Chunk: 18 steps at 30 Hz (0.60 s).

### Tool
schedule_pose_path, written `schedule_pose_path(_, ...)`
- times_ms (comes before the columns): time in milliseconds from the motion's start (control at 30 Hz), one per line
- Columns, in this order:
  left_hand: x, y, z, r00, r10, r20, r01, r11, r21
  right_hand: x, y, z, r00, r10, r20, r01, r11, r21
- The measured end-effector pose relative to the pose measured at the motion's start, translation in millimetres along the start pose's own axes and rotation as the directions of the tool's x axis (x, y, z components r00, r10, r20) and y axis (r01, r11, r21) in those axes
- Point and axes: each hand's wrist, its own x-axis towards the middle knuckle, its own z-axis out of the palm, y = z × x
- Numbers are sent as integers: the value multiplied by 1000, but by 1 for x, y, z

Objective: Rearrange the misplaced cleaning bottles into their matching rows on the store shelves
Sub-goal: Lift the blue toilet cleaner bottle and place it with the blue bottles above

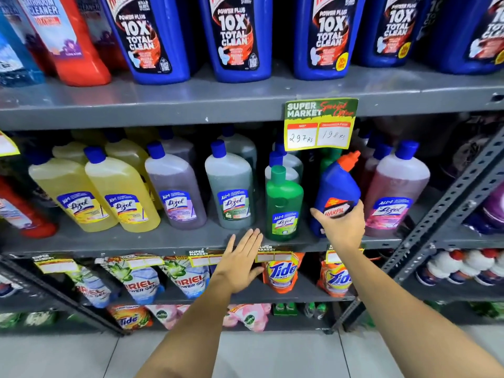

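My right hand (342, 227) grips a small blue Harpic bottle (338, 186) with an orange-red angled cap, tilted, on the middle shelf (136, 241) among Lizol bottles. Just left of it stands a small green Lizol bottle (283, 205); right of it a pink Lizol bottle (395, 189). My left hand (240, 260) is flat with fingers apart, holding nothing, in front of the shelf edge below the grey-green Lizol bottle (231, 189). Large blue Harpic bottles (240, 36) line the top shelf (245, 99).
Yellow Lizol bottles (120, 189) and a purple one (174, 186) fill the middle shelf's left. A yellow price tag (319, 126) hangs from the top shelf edge. Ariel and Tide pouches (281, 271) sit below. A perforated grey upright (441, 214) slants at right.
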Motion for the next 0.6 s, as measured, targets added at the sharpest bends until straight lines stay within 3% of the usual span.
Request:
schedule_pose_path(100, -1, 5, -23, 975, 48, -219, -44, 999, 24, -15, -4, -22, 999, -33, -37, 35, 998, 47)
schedule_pose_path(167, 7, 12, -58, 898, 107, -426, -124, 992, -12, -27, -11, -40, 995, -72, -67, 77, 994, 78)
schedule_pose_path(267, 26, 24, -143, 641, 247, -727, -359, 934, 1, -36, -37, -73, 979, -169, -110, 184, 972, 148)
schedule_pose_path(333, 41, 28, -209, 494, 303, -815, -418, 904, 83, -36, -64, -93, 959, -252, -126, 274, 939, 206)
schedule_pose_path(367, 49, 29, -240, 453, 312, -835, -413, 904, 114, -33, -80, -103, 945, -293, -143, 320, 920, 227)
schedule_pose_path(433, 68, 23, -290, 449, 283, -848, -339, 932, 131, -24, -114, -125, 913, -369, -172, 404, 873, 274)
schedule_pose_path(600, 98, 8, -321, 629, 113, -769, -51, 993, 105, 12, -207, -174, 854, -478, -206, 519, 810, 273)
